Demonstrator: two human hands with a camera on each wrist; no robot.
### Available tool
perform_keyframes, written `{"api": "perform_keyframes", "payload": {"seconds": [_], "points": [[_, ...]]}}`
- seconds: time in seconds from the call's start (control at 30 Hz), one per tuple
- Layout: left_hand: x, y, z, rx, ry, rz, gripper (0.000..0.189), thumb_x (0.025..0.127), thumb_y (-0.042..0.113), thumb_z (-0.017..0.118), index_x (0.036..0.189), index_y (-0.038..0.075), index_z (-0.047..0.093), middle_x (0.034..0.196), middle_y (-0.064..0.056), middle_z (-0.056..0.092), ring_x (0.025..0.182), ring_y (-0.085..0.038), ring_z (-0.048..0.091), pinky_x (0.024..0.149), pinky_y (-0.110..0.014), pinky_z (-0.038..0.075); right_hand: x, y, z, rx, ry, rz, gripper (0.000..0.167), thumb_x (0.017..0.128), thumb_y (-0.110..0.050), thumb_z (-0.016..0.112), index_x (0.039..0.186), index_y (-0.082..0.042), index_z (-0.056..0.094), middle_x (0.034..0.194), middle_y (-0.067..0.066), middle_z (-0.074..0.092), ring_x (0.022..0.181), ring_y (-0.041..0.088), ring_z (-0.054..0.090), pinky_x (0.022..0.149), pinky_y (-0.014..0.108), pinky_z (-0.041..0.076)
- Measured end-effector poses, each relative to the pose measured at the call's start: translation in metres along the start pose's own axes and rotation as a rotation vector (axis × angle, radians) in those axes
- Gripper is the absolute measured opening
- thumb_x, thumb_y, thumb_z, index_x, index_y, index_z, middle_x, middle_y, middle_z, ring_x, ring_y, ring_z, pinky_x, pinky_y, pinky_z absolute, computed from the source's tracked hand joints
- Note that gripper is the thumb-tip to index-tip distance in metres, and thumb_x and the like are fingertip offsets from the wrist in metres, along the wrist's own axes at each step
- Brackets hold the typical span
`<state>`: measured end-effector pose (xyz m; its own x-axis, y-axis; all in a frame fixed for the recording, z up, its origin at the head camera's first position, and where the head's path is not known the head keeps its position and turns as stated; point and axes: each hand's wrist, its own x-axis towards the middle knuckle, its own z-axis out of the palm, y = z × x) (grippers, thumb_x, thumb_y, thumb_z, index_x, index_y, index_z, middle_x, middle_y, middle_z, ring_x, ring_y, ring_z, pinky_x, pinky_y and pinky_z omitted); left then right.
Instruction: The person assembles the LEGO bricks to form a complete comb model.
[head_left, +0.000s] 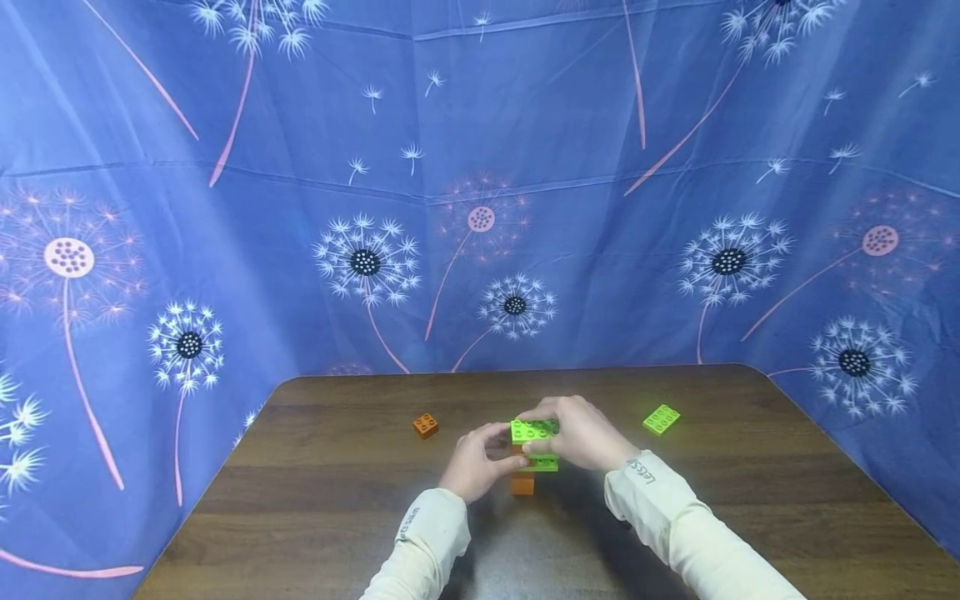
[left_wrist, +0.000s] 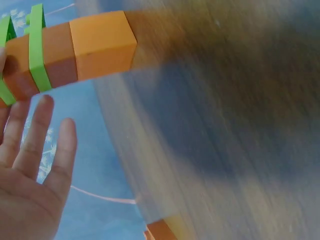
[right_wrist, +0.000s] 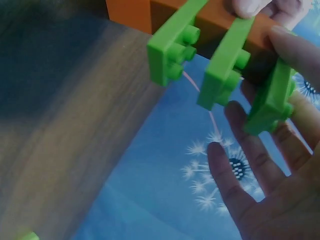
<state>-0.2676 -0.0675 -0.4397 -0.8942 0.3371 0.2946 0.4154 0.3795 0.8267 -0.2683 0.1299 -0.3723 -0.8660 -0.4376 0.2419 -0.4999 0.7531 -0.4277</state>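
Note:
A toy brick tower (head_left: pixel 522 484) stands upright at the middle of the table, with orange bricks alternating with wider green plates. The topmost green plate (head_left: pixel 524 430) shows its studs. My left hand (head_left: pixel 477 467) pinches the upper tower between thumb and index finger from the left, its other fingers spread apart in the left wrist view. From the right, my right hand (head_left: pixel 581 435) holds the tower's top part, its thumb (right_wrist: pixel 295 47) on an orange brick near the top plate. In the right wrist view, three green plates jut out with studs along one face.
On the wooden table (head_left: pixel 315 500), a loose orange brick (head_left: pixel 425 426) lies to the left, beyond the left hand. A loose green plate (head_left: pixel 662 419) lies back right. Behind the table hangs a blue dandelion-print cloth (head_left: pixel 600 208).

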Motion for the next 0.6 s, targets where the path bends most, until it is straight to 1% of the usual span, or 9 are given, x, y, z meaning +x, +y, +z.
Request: {"api": "perform_keyframes", "payload": {"seconds": [0.17,0.27,0.33,0.4,0.47,0.6], "points": [[-0.002,-0.005,-0.008,0.066,-0.058,-0.037,0.045,0.085,0.014,0.082,0.125,0.002,0.068,0.119,-0.017,0.071,0.108,-0.038,0.069,0.091,-0.052,0.056,0.0,0.009,0.005,0.075,0.004,-0.003,0.044,0.08,-0.027,0.086,0.121,-0.014,0.075,0.111,0.002,0.073,0.102,0.025,0.067,0.091,0.05,0.053],[-0.003,-0.01,-0.014,0.116,-0.075,-0.052,0.04,0.084,0.012,0.082,0.122,0.004,0.07,0.117,-0.016,0.072,0.108,-0.038,0.069,0.091,-0.052,0.056,0.0,0.013,0.007,0.119,0.002,-0.009,0.046,0.079,-0.03,0.087,0.121,-0.013,0.076,0.108,0.0,0.073,0.098,0.021,0.066,0.087,0.045,0.054],[-0.004,-0.015,-0.019,0.152,-0.071,-0.061,0.038,0.084,0.011,0.082,0.12,0.004,0.071,0.116,-0.014,0.073,0.108,-0.036,0.069,0.09,-0.052,0.056,0.0,0.015,0.008,0.152,0.002,-0.003,0.047,0.078,-0.029,0.088,0.12,-0.012,0.076,0.106,0.0,0.073,0.095,0.018,0.065,0.084,0.041,0.054],[-0.006,-0.02,-0.024,0.185,-0.053,-0.068,0.036,0.084,0.009,0.081,0.119,0.004,0.072,0.114,-0.013,0.073,0.107,-0.036,0.069,0.09,-0.052,0.056,0.001,0.016,0.009,0.187,0.001,0.011,0.047,0.077,-0.028,0.089,0.119,-0.012,0.076,0.105,-0.001,0.072,0.094,0.016,0.064,0.082,0.038,0.053],[-0.007,-0.025,-0.03,0.228,-0.019,-0.075,0.034,0.084,0.008,0.081,0.117,0.005,0.072,0.113,-0.012,0.074,0.106,-0.035,0.069,0.089,-0.053,0.055,0.001,0.018,0.01,0.218,-0.001,0.03,0.048,0.076,-0.027,0.089,0.119,-0.012,0.076,0.105,-0.002,0.072,0.094,0.015,0.063,0.083,0.038,0.053],[-0.006,-0.032,-0.041,0.299,0.085,-0.091,0.028,0.085,0.007,0.079,0.113,0.006,0.073,0.11,-0.011,0.074,0.103,-0.035,0.07,0.088,-0.053,0.055,0.002,0.02,0.011,0.256,0.001,0.048,0.048,0.075,-0.028,0.09,0.119,-0.013,0.076,0.106,-0.003,0.072,0.097,0.017,0.063,0.087,0.042,0.052]]}}
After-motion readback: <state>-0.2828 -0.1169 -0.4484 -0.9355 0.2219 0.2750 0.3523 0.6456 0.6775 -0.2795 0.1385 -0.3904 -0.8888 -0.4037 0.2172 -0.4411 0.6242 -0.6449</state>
